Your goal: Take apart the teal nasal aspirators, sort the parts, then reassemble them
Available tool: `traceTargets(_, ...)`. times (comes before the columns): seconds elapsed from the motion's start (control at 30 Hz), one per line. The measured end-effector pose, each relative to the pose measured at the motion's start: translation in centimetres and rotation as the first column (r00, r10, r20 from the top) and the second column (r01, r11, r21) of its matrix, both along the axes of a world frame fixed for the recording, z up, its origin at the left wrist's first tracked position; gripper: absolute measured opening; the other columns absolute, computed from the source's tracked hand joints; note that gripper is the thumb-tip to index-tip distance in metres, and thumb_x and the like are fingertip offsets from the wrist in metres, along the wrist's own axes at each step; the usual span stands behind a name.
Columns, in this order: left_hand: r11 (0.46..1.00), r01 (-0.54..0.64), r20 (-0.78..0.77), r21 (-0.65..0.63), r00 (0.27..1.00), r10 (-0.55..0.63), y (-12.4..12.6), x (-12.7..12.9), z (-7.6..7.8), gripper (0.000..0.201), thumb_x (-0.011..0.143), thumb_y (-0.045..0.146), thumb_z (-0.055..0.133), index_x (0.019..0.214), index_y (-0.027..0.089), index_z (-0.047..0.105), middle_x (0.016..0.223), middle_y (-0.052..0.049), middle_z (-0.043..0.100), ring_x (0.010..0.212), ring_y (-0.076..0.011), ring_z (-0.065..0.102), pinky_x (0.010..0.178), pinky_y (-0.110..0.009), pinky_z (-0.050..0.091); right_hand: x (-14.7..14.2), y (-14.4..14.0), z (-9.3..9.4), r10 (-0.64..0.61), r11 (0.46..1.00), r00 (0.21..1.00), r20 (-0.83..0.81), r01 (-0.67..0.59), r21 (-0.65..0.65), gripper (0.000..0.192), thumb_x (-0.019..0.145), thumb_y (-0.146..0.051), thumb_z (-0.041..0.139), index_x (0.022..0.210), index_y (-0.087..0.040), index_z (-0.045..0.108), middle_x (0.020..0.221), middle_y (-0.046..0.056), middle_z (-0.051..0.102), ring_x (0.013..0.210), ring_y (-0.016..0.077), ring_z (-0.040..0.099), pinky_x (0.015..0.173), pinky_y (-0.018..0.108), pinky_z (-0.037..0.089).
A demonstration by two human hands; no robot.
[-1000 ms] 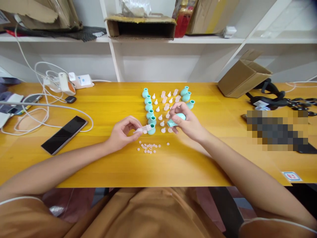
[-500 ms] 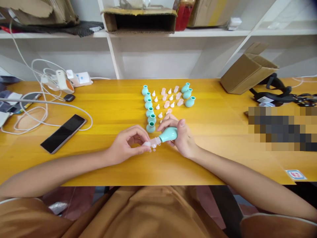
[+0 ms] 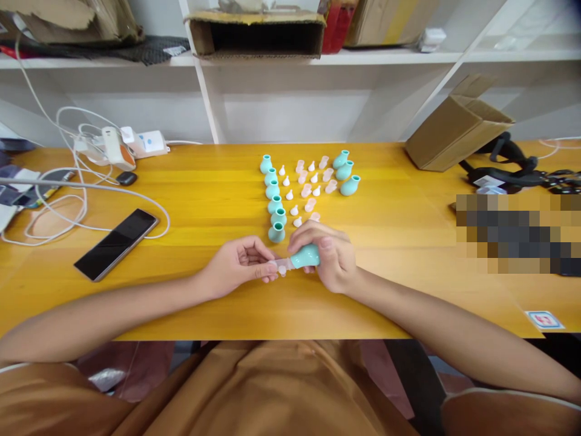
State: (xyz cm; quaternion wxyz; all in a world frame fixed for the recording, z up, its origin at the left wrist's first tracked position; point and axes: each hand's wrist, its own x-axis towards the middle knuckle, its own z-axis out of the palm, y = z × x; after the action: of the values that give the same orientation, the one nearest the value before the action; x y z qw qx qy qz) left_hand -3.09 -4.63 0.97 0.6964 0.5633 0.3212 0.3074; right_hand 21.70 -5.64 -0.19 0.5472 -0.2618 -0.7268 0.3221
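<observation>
Teal bulb (image 3: 306, 256) lies sideways in the right hand (image 3: 329, 257), just above the near part of the yellow wooden table (image 3: 204, 200), mouth turned toward the left hand (image 3: 240, 266); right-hand fingers are wrapped over its top and closed firmly on it. Left hand pinches a pale pink nozzle (image 3: 279, 264) between thumb and fingertips, grip narrow; the nozzle's end meets the bulb's mouth, though whether it is seated inside cannot be told. A few small pink rings (image 3: 282, 272) show on the table under the hands, mostly hidden by the fingers.

Directly beyond the hands stands a column of six teal bulbs (image 3: 273, 197), upright, mouths up, the nearest just beside the left fingertips; to its right, rows of small white tips (image 3: 288, 194) and pink nozzles (image 3: 308, 191), set close but apart; three more teal bulbs (image 3: 344, 171) lie tilted at the far right of that group.

Well to the left: a black phone (image 3: 117, 243) face up, white cables (image 3: 68, 200) looped about it, a white power strip (image 3: 147, 142) with a plug-in charger (image 3: 111, 147) near the table's back edge. To the right: an open cardboard box (image 3: 458, 124) on its side and black straps (image 3: 512, 172). White shelving (image 3: 318, 91) stands behind, with a torn carton (image 3: 256, 35) on it.
</observation>
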Motion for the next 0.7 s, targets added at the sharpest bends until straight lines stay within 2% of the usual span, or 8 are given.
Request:
traceTargets(0.1,0.997,0.036,0.013,-0.068,0.999,-0.035,-0.3,0.0,-0.1,0.036,0.087,0.038,0.095,0.091,0.017,0.066,0.102,-0.011,0.087,0.082,-0.0172,0.082,0.08,-0.031,0.067,-0.2,0.0,-0.1,-0.046,0.995,0.999,-0.003,0.046,0.093,0.049,0.119,-0.039,0.037,0.1,-0.021,0.079,0.095,0.01,0.072,0.06,0.0156,0.061,0.046,0.03,0.051)
traceTargets(0.27,0.985,0.063,0.112,-0.161,0.993,-0.045,-0.7,0.3,-0.1,0.036,0.089,0.037,0.093,0.09,0.016,0.064,0.108,-0.013,0.088,0.083,-0.0161,0.083,0.081,-0.028,0.065,-0.1,0.2,0.4,-0.065,0.963,0.998,0.013,0.059,0.264,0.042,0.117,-0.031,0.038,0.102,-0.023,0.076,0.092,0.01,0.073,0.085,0.0247,0.071,0.071,0.041,0.06)
traceTargets(0.43,0.975,0.032,0.174,-0.219,0.985,0.007,-0.8,0.5,0.1,0.034,0.089,0.034,0.094,0.088,0.016,0.065,0.104,-0.011,0.088,0.084,-0.0153,0.083,0.083,-0.029,0.065,0.4,0.3,0.9,0.023,0.948,0.997,0.07,-0.044,0.316,0.037,0.114,-0.042,0.044,0.108,-0.023,0.075,0.098,0.012,0.072,0.084,0.0259,0.069,0.07,0.043,0.06)
traceTargets(0.6,0.973,0.088,0.192,-0.215,0.98,-0.046,-0.7,0.5,0.0,0.038,0.087,0.036,0.096,0.088,0.016,0.064,0.104,-0.011,0.087,0.083,-0.0157,0.082,0.081,-0.029,0.064,0.2,0.1,0.7,-0.044,0.936,0.998,0.045,0.025,0.35,0.033,0.114,-0.029,0.043,0.104,-0.024,0.074,0.094,0.01,0.071,0.079,0.0237,0.069,0.065,0.04,0.058)
traceTargets(0.7,0.973,0.11,0.186,-0.202,0.98,-0.072,-0.6,0.5,-0.2,0.037,0.088,0.036,0.095,0.089,0.016,0.063,0.103,-0.012,0.088,0.08,-0.0151,0.081,0.077,-0.028,0.062,0.1,0.1,0.5,-0.067,0.929,0.997,0.046,0.045,0.367,0.033,0.114,-0.028,0.043,0.104,-0.024,0.074,0.093,0.01,0.072,0.078,0.0233,0.069,0.063,0.039,0.057)
